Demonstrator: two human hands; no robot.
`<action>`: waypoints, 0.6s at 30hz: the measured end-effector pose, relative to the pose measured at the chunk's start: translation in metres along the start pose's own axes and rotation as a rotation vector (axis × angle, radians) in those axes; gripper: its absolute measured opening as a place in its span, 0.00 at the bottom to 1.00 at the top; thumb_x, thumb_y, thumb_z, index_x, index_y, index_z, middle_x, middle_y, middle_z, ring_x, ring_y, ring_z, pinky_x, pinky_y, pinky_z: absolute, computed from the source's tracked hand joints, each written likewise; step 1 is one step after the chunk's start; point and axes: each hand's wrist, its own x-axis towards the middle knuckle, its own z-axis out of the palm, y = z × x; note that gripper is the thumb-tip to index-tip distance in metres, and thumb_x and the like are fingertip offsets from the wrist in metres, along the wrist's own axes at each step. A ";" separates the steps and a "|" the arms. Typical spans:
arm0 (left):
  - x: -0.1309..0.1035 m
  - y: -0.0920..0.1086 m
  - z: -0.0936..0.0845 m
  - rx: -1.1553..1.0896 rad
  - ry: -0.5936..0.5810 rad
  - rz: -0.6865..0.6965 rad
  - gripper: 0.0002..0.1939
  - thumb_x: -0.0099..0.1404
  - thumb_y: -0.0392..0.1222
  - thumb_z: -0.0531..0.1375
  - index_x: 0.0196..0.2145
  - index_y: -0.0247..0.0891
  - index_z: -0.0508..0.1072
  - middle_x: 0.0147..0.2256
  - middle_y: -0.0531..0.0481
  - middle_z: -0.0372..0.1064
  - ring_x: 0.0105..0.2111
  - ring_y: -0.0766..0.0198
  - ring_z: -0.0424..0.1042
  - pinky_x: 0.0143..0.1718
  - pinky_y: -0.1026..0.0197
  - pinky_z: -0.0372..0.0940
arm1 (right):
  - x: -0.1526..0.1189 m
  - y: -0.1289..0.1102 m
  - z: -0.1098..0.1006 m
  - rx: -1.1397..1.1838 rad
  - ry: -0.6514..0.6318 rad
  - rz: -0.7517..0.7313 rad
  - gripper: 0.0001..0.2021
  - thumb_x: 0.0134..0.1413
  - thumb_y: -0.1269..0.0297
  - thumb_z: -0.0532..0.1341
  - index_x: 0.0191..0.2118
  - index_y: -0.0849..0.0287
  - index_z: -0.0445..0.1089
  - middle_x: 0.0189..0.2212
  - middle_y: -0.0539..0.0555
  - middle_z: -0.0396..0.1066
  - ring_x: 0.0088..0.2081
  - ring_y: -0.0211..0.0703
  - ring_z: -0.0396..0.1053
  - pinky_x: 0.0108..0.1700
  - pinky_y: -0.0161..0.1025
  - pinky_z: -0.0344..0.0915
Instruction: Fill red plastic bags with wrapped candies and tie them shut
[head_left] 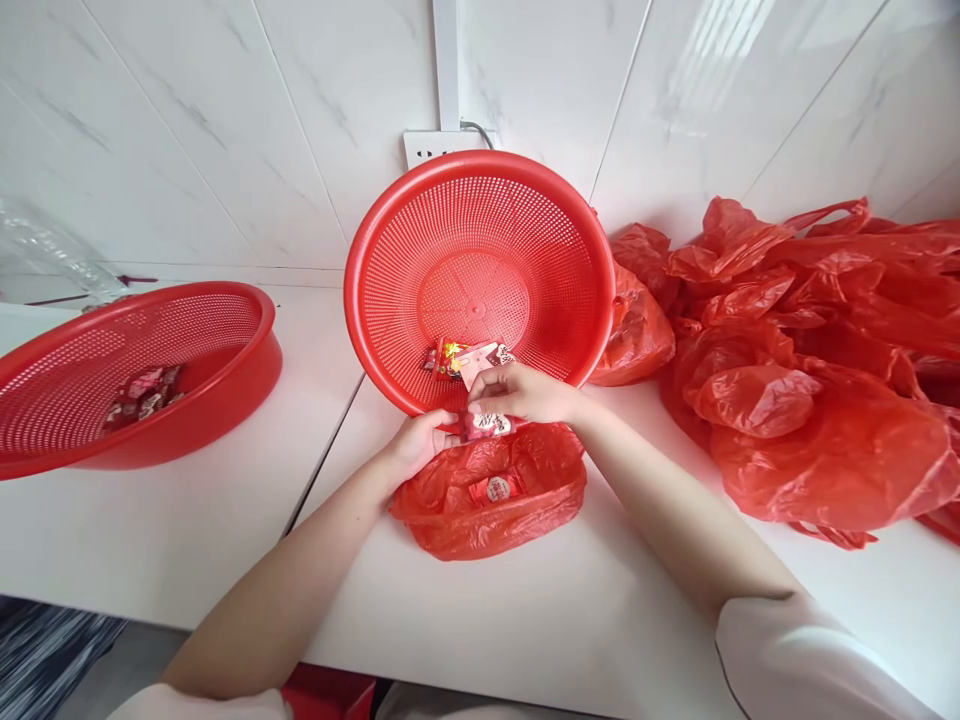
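My left hand (pixel 424 440) is closed, its fingertips pinching the left end of a small dark-red snack packet (pixel 491 424) with pale printing. Over the same packet, my right hand (pixel 525 393) is closed with thumb and fingers at its upper edge. Just below both hands lies an open red plastic bag (pixel 487 535), with a red packet (pixel 499 488) inside it. Behind them, a red perforated basket (pixel 480 230) is tilted toward me. Near its lower rim sit a pink packet (pixel 472 362), partly covered by my right hand, and a red-and-yellow packet (pixel 448 357).
To the left, another red basket (pixel 232 385) holds several dark-wrapped packets (pixel 142 395). Red plastic bags (pixel 817 400) are heaped on the right of the white table (pixel 600 600). A power socket (pixel 420 148) is on the tiled wall behind the middle basket.
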 end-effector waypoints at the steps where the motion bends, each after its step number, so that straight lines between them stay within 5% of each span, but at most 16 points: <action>1: 0.000 0.000 0.000 0.002 0.012 0.001 0.11 0.60 0.36 0.54 0.36 0.28 0.74 0.32 0.40 0.75 0.30 0.58 0.75 0.38 0.57 0.70 | -0.001 -0.004 0.003 0.004 -0.050 0.005 0.14 0.54 0.55 0.62 0.36 0.63 0.72 0.29 0.50 0.72 0.29 0.36 0.67 0.33 0.34 0.63; 4: -0.002 0.001 0.002 0.021 0.016 0.036 0.11 0.60 0.34 0.55 0.37 0.28 0.75 0.32 0.40 0.76 0.32 0.57 0.75 0.40 0.57 0.69 | 0.000 -0.009 0.011 -0.184 -0.011 -0.025 0.16 0.58 0.53 0.58 0.31 0.62 0.72 0.25 0.50 0.70 0.28 0.35 0.66 0.33 0.34 0.62; 9: -0.008 0.003 0.005 0.018 -0.031 -0.128 0.17 0.62 0.40 0.53 0.43 0.27 0.73 0.36 0.36 0.76 0.36 0.52 0.75 0.42 0.52 0.68 | 0.007 0.016 0.013 -0.643 0.448 -0.081 0.10 0.60 0.64 0.55 0.42 0.61 0.71 0.44 0.59 0.72 0.47 0.46 0.68 0.52 0.43 0.61; 14: -0.009 0.003 0.007 0.023 -0.020 -0.127 0.20 0.62 0.39 0.53 0.47 0.26 0.72 0.36 0.35 0.76 0.35 0.53 0.76 0.42 0.51 0.68 | 0.008 0.044 0.012 -0.809 0.398 0.130 0.33 0.54 0.59 0.61 0.63 0.63 0.52 0.65 0.66 0.49 0.65 0.58 0.48 0.62 0.58 0.49; 18: -0.008 0.004 0.008 0.021 -0.009 -0.102 0.20 0.61 0.38 0.53 0.48 0.25 0.71 0.35 0.36 0.76 0.34 0.54 0.76 0.41 0.53 0.69 | 0.008 0.045 0.010 -0.802 0.451 0.178 0.31 0.53 0.68 0.60 0.62 0.62 0.54 0.63 0.67 0.52 0.62 0.58 0.54 0.59 0.55 0.56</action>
